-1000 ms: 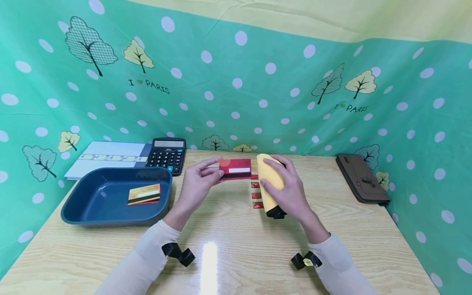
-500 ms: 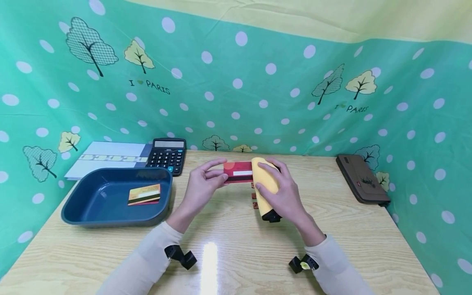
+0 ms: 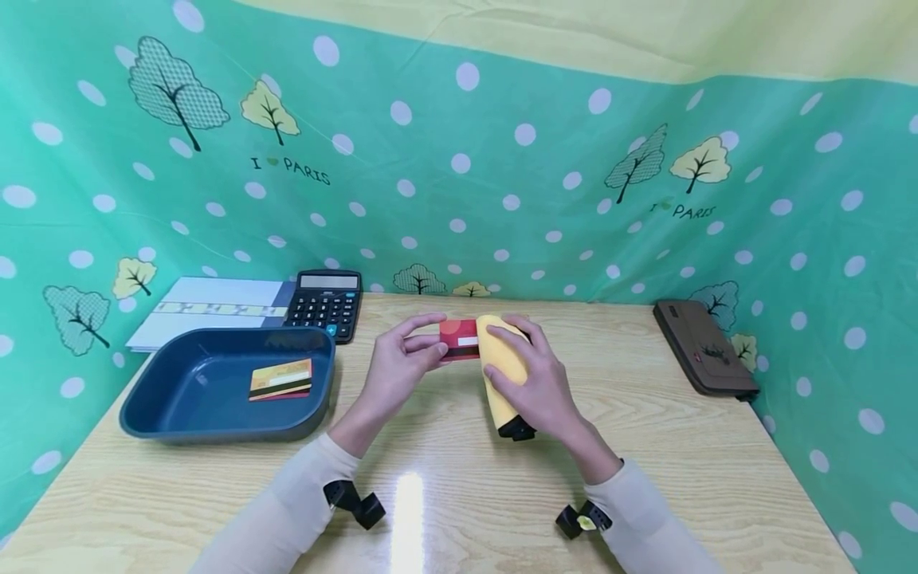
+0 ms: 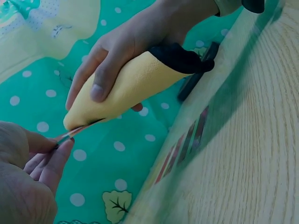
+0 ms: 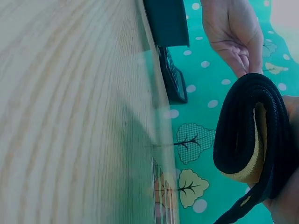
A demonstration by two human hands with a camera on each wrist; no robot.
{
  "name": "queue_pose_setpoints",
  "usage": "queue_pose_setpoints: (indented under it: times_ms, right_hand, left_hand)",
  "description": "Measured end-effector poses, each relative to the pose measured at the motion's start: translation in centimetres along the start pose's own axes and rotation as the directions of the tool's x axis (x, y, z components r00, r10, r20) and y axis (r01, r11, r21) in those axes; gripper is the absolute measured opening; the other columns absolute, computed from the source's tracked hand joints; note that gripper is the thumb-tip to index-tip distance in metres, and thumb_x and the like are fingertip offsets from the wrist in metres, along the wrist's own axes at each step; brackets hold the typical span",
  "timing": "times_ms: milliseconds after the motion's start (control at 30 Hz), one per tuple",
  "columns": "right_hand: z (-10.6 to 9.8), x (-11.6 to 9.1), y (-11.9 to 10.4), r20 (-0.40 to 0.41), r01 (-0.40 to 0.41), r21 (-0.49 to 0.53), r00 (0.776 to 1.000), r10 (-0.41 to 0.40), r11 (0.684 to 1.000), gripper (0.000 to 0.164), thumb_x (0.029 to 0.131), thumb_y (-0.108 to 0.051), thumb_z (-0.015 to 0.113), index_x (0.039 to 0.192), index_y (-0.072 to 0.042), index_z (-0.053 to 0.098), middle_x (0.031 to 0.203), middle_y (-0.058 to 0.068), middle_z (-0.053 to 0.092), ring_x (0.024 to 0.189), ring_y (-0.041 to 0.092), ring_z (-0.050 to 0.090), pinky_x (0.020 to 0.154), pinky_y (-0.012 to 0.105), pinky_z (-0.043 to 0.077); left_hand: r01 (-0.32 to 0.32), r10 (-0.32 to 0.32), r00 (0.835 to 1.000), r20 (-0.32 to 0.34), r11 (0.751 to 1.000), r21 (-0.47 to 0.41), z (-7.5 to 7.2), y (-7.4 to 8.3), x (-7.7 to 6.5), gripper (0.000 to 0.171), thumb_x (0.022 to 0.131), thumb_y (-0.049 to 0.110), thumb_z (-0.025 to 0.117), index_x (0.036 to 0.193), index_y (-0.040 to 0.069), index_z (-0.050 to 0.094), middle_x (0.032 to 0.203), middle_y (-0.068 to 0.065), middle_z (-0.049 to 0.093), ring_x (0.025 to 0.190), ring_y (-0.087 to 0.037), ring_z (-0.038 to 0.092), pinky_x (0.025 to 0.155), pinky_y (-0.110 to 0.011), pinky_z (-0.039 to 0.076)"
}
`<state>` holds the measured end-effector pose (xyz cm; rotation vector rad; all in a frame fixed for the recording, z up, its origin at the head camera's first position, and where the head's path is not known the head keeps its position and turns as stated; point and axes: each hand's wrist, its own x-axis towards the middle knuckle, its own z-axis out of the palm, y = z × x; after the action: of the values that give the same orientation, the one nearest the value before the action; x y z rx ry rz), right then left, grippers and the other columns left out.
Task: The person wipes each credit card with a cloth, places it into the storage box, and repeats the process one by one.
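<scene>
In the head view my left hand pinches a red bank card by its left end, between thumb and fingers. My right hand grips a folded yellow cloth with a black edge. The card's right end is covered by the cloth; the left wrist view shows the card running up to a slit along the cloth's lower side. Both are held above the wooden table. Several red cards lie in a row on the tabletop beneath, hidden in the head view.
A dark blue bin stands at left with a gold card overlapping a red one. Behind it are a black calculator and pale blue folders. A brown zip wallet lies far right. A dotted curtain backs the table.
Right hand and cloth have moved left and slightly toward me, covering more of the card's right part. The left hand with the card has shifted slightly right.
</scene>
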<state>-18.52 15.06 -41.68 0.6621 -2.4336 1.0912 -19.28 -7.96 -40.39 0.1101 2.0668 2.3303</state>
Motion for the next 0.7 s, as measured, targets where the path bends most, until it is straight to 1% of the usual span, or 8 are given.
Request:
queue_pose_setpoints:
  times_ms: [100,167,267,367,467,600,700]
  right_hand:
    - [0.2,-0.1,-0.1,-0.004,0.012,-0.003,1.000,-0.012,1.000,0.056,0.087,-0.019,0.082,0.140,-0.026,0.064,0.151,0.006,0.051,0.114,0.026,0.066,0.075,0.032,0.052]
    - [0.2,-0.1,-0.2,-0.007,0.015,-0.001,1.000,-0.015,1.000,0.056,0.087,-0.018,0.083,0.140,-0.026,0.064,0.151,0.007,0.051,0.114,0.026,0.066,0.075,0.032,0.052]
    - [0.1,-0.1,-0.5,-0.007,0.013,0.008,1.000,-0.012,1.000,0.057,0.087,-0.018,0.082,0.140,-0.026,0.064,0.151,0.009,0.051,0.113,0.027,0.067,0.075,0.032,0.052]
    - [0.2,-0.2,-0.9,0.002,0.011,0.013,1.000,-0.011,1.000,0.057,0.087,-0.018,0.082,0.140,-0.026,0.064,0.151,0.007,0.051,0.109,0.026,0.068,0.074,0.030,0.052]
    - [0.3,-0.4,-1.2,0.009,0.022,0.014,1.000,-0.022,1.000,0.057,0.087,-0.018,0.082,0.140,-0.026,0.064,0.151,0.005,0.051,0.108,0.026,0.069,0.073,0.029,0.052]
    - [0.5,-0.5,-1.5,0.009,0.044,0.022,0.999,-0.044,0.999,0.057,0.087,-0.017,0.082,0.140,-0.025,0.064,0.151,0.007,0.052,0.105,0.024,0.069,0.070,0.026,0.051]
    - [0.6,-0.6,-1.7,0.015,0.048,0.027,0.999,-0.048,0.998,0.056,0.087,-0.017,0.082,0.140,-0.024,0.064,0.152,0.007,0.051,0.096,0.021,0.067,0.067,0.023,0.049]
  left_hand:
    - [0.004,-0.004,1.000,0.007,1.000,-0.010,0.1,0.0,-0.1,0.045,0.094,-0.007,0.067,0.136,0.009,0.064,0.117,-0.027,0.074,0.108,-0.038,0.074,0.086,-0.033,0.066]
    - [0.003,-0.003,1.000,0.011,1.000,-0.013,0.2,0.0,-0.2,0.044,0.094,-0.007,0.067,0.135,0.009,0.065,0.116,-0.026,0.075,0.107,-0.038,0.075,0.087,-0.033,0.066]
    - [0.002,-0.001,1.000,0.025,1.000,-0.017,0.3,-0.1,-0.2,0.044,0.094,-0.007,0.067,0.135,0.009,0.064,0.115,-0.026,0.075,0.103,-0.031,0.077,0.088,-0.034,0.065]
    - [0.001,0.000,0.999,0.043,1.000,-0.022,0.5,-0.2,-0.3,0.044,0.094,-0.007,0.066,0.136,0.008,0.064,0.114,-0.027,0.075,0.100,-0.028,0.078,0.089,-0.035,0.065]
    - [0.001,0.001,0.998,0.062,1.000,-0.025,0.7,-0.2,-0.4,0.044,0.095,-0.007,0.066,0.136,0.008,0.063,0.116,-0.027,0.074,0.102,-0.030,0.077,0.089,-0.036,0.065]
    - [0.007,-0.004,0.996,0.084,0.999,-0.038,0.9,-0.2,-0.6,0.045,0.095,-0.008,0.065,0.138,0.006,0.061,0.118,-0.028,0.073,0.104,-0.031,0.077,0.092,-0.039,0.064]
    - [0.013,-0.008,0.996,0.091,0.999,-0.045,1.0,-0.2,-0.7,0.046,0.095,-0.008,0.065,0.139,0.005,0.060,0.118,-0.028,0.073,0.103,-0.029,0.077,0.094,-0.041,0.063]
